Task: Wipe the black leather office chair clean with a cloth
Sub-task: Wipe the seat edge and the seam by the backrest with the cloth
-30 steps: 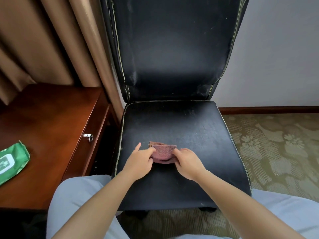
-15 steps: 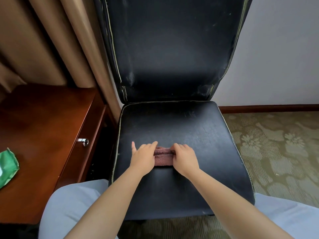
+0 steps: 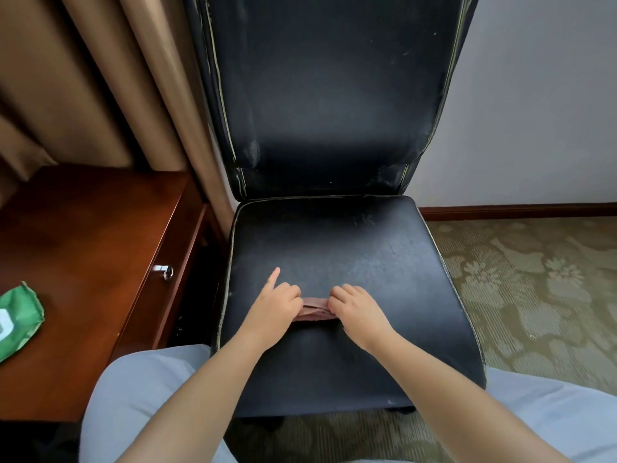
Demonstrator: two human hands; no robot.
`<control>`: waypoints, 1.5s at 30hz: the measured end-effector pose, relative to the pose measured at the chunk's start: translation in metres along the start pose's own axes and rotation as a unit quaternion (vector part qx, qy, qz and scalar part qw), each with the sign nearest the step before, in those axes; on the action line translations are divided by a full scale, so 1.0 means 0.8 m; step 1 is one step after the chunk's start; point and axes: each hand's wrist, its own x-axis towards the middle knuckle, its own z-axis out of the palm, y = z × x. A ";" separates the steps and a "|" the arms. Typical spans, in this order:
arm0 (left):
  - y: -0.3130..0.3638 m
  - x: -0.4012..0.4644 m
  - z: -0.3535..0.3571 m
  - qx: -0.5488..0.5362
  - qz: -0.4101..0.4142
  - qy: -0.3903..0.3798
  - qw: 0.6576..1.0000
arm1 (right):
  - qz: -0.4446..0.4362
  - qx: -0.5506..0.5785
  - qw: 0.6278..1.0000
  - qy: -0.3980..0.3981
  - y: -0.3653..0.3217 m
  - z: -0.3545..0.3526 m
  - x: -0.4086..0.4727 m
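The black leather chair stands between a wooden desk and the wall. On its seat lies a folded reddish cloth — left hand and right hand each pinch one end, fingers curled, left forefinger stretched out.

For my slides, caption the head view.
Both hands fold a reddish cloth on the black chair seat.

Folded dusty-pink cloth: both ends lying hidden under 2 hands. Green plastic wipes pack: running off the left edge.
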 end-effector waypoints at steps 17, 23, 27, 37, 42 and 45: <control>0.027 -0.016 -0.011 -0.282 -0.318 -0.103 0.899 | 0.091 0.121 0.988 -0.006 -0.027 0.011 -0.010; 0.030 -0.012 -0.018 -0.221 -0.282 -0.134 0.924 | 0.035 0.084 0.996 -0.018 -0.027 0.017 -0.012; 0.033 -0.016 -0.020 -0.219 -0.230 -0.168 0.933 | 0.018 0.055 0.998 -0.033 -0.028 0.017 -0.019; 0.035 -0.030 -0.028 -0.159 -0.214 -0.252 0.930 | 0.078 0.055 0.995 -0.018 -0.042 0.021 -0.023; 0.043 -0.038 -0.020 -0.076 -0.172 -0.358 0.915 | 0.141 0.008 0.990 0.001 -0.027 0.027 -0.025; 0.043 -0.037 -0.015 -0.072 -0.177 -0.346 0.919 | 0.134 0.028 0.990 0.033 -0.018 0.042 -0.028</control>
